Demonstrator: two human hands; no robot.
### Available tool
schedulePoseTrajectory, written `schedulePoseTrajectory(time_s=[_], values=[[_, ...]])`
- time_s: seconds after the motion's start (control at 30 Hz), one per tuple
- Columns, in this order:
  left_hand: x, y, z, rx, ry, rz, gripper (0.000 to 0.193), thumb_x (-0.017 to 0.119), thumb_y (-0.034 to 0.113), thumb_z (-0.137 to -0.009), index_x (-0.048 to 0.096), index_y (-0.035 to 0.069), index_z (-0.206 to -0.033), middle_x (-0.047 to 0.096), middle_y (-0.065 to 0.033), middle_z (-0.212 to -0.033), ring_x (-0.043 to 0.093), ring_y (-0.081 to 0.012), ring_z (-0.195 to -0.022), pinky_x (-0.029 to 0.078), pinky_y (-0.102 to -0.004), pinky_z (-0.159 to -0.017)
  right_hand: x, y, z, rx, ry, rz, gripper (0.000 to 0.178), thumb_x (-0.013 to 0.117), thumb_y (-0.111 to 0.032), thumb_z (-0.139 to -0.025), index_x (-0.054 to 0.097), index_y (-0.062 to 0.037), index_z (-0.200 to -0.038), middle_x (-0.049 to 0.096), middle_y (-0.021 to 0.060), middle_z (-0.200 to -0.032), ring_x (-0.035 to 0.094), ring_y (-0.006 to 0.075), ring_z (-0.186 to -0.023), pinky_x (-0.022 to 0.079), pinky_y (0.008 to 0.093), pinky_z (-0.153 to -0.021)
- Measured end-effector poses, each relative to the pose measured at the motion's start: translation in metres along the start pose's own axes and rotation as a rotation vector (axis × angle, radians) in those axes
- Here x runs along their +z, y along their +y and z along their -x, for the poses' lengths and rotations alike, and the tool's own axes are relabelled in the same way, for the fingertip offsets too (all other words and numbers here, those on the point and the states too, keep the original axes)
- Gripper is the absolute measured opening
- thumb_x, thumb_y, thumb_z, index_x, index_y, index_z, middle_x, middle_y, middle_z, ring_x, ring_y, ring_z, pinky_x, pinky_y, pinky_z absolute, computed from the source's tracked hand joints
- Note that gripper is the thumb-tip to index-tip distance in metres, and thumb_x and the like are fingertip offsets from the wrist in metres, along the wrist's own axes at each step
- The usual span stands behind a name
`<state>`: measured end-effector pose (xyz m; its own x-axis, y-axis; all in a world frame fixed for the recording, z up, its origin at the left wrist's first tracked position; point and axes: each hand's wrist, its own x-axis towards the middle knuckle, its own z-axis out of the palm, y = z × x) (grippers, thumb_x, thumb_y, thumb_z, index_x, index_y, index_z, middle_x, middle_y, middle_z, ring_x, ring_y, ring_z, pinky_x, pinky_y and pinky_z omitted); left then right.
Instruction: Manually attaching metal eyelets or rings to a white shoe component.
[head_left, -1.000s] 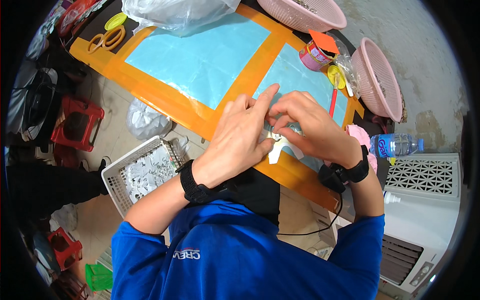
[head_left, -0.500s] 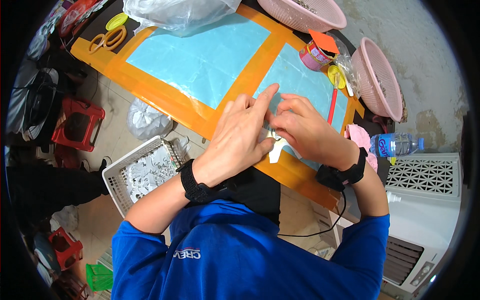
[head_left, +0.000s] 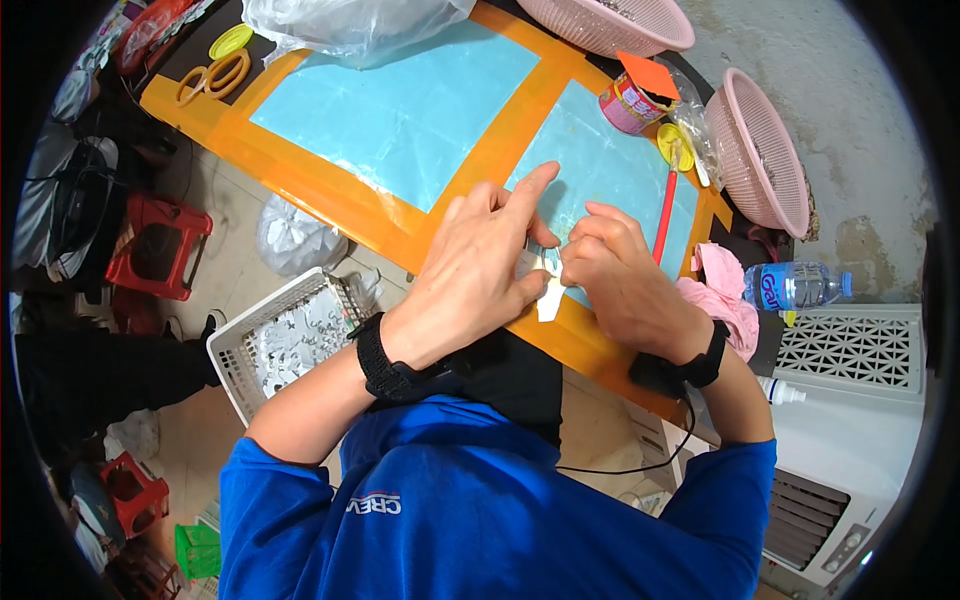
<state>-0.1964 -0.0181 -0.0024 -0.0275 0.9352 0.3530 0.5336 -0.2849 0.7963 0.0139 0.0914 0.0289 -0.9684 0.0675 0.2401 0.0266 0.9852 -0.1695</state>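
My left hand [head_left: 472,262] pinches a small white piece [head_left: 549,302], paper-like or card-like, between thumb and fingers, with its index finger stretched out. Close on the right, my right hand [head_left: 628,275] has its fingers curled in at the piece's edge. Whatever those fingertips hold is too small to make out. Both hands work above the near edge of a table covered by a light blue sheet [head_left: 400,110] with orange tape [head_left: 300,165] around it. A red-handled brush or stick [head_left: 665,215] lies beyond my right hand, its tip at a yellow lid [head_left: 674,148].
Scissors [head_left: 228,75] and a plastic bag [head_left: 350,25] lie at the far left. Pink baskets [head_left: 755,150], a red tin [head_left: 630,105], a pink cloth [head_left: 722,290] and a water bottle [head_left: 795,287] line the right. A white basket [head_left: 225,345] of small pieces stands left of my lap.
My right hand has drawn slightly right and toward me, and its fingers have curled tighter, leaving a gap beside the left fingertips. My left hand stays nearly still.
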Motion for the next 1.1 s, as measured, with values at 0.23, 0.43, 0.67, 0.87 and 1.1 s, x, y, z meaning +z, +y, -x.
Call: schedulePoseTrajectory(time_s=[0.23,0.43,0.67,0.87,1.1], values=[[0.000,0.001,0.000,-0.039,-0.048,0.010,0.099,0.082,0.003,-0.079,0.037,0.007,-0.167,0.076,-0.0037,-0.116,0.058,-0.0315,-0.113,0.044,-0.0428,-0.108,0.008,0.003,0.014,0.233,0.188,-0.269,0.043,0.080,0.004,-0.085,0.060,-0.0099,-0.120,0.062,0.0129,-0.122,0.060,0.0376,-0.121,0.048,0.0536,-0.113],[-0.001,0.002,0.000,-0.049,-0.050,0.008,0.101,0.083,0.003,-0.079,0.036,0.007,-0.168,0.076,-0.0040,-0.116,0.058,-0.0316,-0.114,0.043,-0.0431,-0.109,-0.008,-0.002,0.002,0.229,0.247,-0.216,0.046,0.084,0.003,-0.082,0.068,-0.0111,-0.123,0.067,0.0086,-0.121,0.060,0.0373,-0.125,0.050,0.0486,-0.105],[0.000,0.001,0.000,-0.047,-0.034,0.015,0.104,0.082,0.001,-0.079,0.032,0.007,-0.170,0.076,-0.0048,-0.116,0.058,-0.0323,-0.115,0.044,-0.0441,-0.110,-0.006,0.005,-0.007,0.170,0.183,-0.116,0.024,0.084,-0.003,-0.083,0.078,-0.0114,-0.104,0.065,0.0077,-0.114,0.060,0.0355,-0.121,0.051,0.0467,-0.101],[0.001,-0.001,0.001,-0.035,-0.030,0.012,0.104,0.082,0.003,-0.079,0.032,0.007,-0.170,0.076,-0.0057,-0.116,0.058,-0.0316,-0.114,0.044,-0.0433,-0.109,-0.005,0.009,-0.011,0.140,0.161,-0.137,0.020,0.084,-0.005,-0.082,0.074,-0.0101,-0.099,0.064,0.0066,-0.111,0.060,0.0333,-0.119,0.050,0.0460,-0.101],[-0.001,0.002,0.001,-0.047,-0.043,-0.007,0.102,0.082,0.004,-0.079,0.035,0.008,-0.169,0.075,-0.0051,-0.115,0.058,-0.0300,-0.112,0.044,-0.0416,-0.108,0.005,0.009,-0.006,0.081,0.109,-0.042,0.018,0.074,-0.009,-0.089,0.063,-0.0085,-0.103,0.060,0.0074,-0.115,0.058,0.0325,-0.125,0.046,0.0468,-0.108]])
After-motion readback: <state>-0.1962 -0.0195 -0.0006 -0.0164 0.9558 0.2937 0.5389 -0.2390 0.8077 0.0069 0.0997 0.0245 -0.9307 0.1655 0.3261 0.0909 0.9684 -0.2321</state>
